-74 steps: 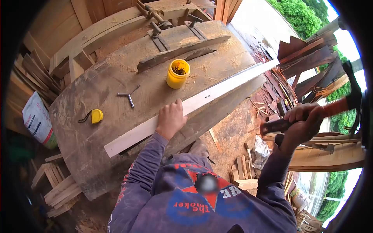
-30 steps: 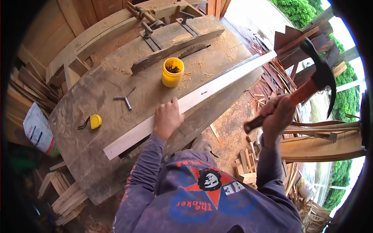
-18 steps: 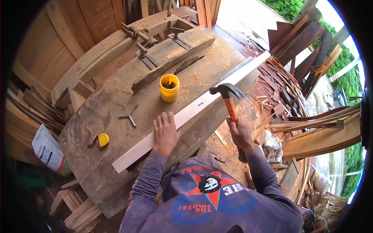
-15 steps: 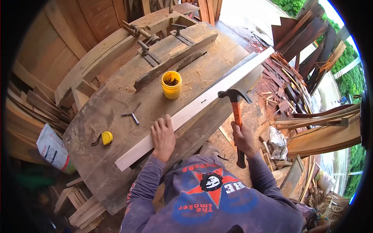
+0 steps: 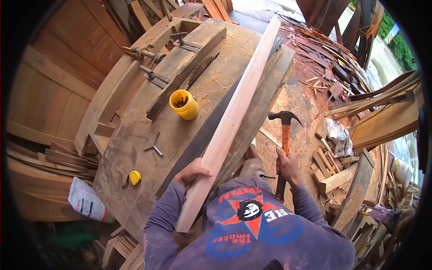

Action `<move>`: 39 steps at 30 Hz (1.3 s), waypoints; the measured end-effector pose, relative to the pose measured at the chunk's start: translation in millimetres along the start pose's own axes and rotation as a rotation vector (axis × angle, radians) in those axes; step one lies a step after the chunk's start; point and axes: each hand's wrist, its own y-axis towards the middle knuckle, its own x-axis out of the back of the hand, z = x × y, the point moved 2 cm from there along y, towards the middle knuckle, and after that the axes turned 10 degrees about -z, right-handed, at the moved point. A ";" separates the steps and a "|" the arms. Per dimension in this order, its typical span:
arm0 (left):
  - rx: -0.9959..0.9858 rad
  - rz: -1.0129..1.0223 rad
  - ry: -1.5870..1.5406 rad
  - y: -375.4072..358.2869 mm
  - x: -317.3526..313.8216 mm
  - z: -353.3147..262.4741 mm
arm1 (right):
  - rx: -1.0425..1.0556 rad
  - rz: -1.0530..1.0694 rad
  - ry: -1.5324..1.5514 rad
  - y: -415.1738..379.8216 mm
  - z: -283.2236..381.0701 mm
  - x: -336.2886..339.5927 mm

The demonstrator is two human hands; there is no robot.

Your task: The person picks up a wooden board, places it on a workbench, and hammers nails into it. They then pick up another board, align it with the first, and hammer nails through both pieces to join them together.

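Observation:
My left hand [image 5: 193, 173] is closed around a long pale wooden plank [image 5: 234, 118] near its close end, with the thumb across the upper face. The plank runs slantwise from my body toward the far edge of the workbench, raised above a dark straight strip [image 5: 208, 123] on the benchtop. In my right hand [image 5: 288, 167] is a claw hammer [image 5: 286, 137], gripped by its orange and black handle with the head up. It stays to the right of the plank, apart from it.
On the workbench [image 5: 130, 139] stand a yellow tub [image 5: 186, 110] of small dark pieces, a yellow tape measure [image 5: 134, 177], small metal tools [image 5: 154, 150] and a toothed blade [image 5: 200, 72]. A clamped beam [image 5: 186, 67] lies behind. Wood scraps [image 5: 335, 171] cover the floor at right.
My left hand has shifted its grip and raised the plank off the bench, turning it so its close end points toward my body. The hammer has lowered slightly. The view has turned.

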 end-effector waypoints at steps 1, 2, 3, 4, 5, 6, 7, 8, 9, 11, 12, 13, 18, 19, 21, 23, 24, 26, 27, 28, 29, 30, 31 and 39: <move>0.046 0.141 -0.253 2.1 -6.8 6.2 | 0.005 -0.011 -0.002 -0.4 2.1 2.0; 0.092 0.277 -0.508 2.2 -14.7 12.9 | 0.008 -0.018 -0.004 -1.0 2.1 3.9; 0.102 0.342 -0.689 3.3 -27.2 20.3 | 0.023 -0.010 -0.003 2.9 -5.0 7.6; 0.105 0.337 -0.685 6.1 -33.7 25.8 | 0.020 -0.008 0.002 1.6 -4.8 5.5; 0.077 0.338 -0.723 9.2 -39.9 29.4 | 0.015 0.000 -0.030 -0.8 -1.7 5.2; 0.043 0.342 -0.762 12.4 -44.1 30.4 | 0.017 0.007 -0.066 -1.5 2.1 5.9; -0.003 0.325 -0.789 14.0 -47.0 27.5 | 0.041 -0.008 -0.092 -3.3 4.8 2.9; -0.009 0.328 -0.797 14.0 -47.9 25.3 | 0.080 0.000 -0.123 -0.4 -0.5 2.7; 0.014 0.254 -0.797 12.9 -46.3 23.5 | 0.100 0.005 -0.167 0.3 -2.0 2.3; -0.028 0.202 -0.740 5.8 -37.1 9.8 | 0.125 0.022 -0.213 -1.2 1.5 -5.1; -0.034 0.197 -0.743 0.7 -30.2 -1.2 | 0.102 0.061 -0.210 -4.9 6.7 -10.8; -0.003 0.075 -0.538 -7.3 -24.2 -18.6 | 0.079 0.098 -0.209 -7.9 9.4 -16.6; -0.278 -0.245 0.244 -1.3 25.5 -37.6 | 0.202 0.133 -0.276 -13.1 12.5 -44.1; -0.282 -0.256 0.245 -6.9 28.0 -44.8 | 0.203 0.149 -0.302 -14.1 12.9 -47.9; -0.337 -0.414 0.447 -19.6 33.6 -60.6 | 0.180 0.184 -0.300 -16.3 17.0 -54.8; -0.262 -0.425 0.620 -29.8 29.4 -81.2 | 0.190 0.178 -0.329 -17.6 23.6 -61.3; -0.186 -0.437 0.788 -30.7 27.9 -83.5 | 0.202 0.179 -0.362 -17.8 25.1 -61.7; -0.413 -0.568 0.888 -20.1 33.0 -61.2 | 0.193 0.204 -0.351 -12.0 20.6 -61.1; -0.649 -0.705 0.997 -15.6 37.8 -52.9 | 0.191 0.229 -0.324 -7.6 19.6 -63.4; -0.643 -0.710 0.987 -13.2 40.2 -49.9 | 0.189 0.235 -0.334 -5.6 19.8 -64.5; -0.559 -0.673 0.921 -10.4 42.2 -44.4 | 0.195 0.229 -0.344 -4.6 20.1 -64.8; -0.480 -0.637 0.855 -7.8 44.0 -40.2 | 0.205 0.223 -0.351 -2.3 21.9 -65.6; -0.474 -0.644 0.841 -8.3 41.3 -40.9 | 0.204 0.231 -0.365 0.3 24.9 -66.7; -0.274 -0.837 0.841 -10.1 9.0 -44.5 | 0.522 0.285 -0.548 20.9 97.8 -73.8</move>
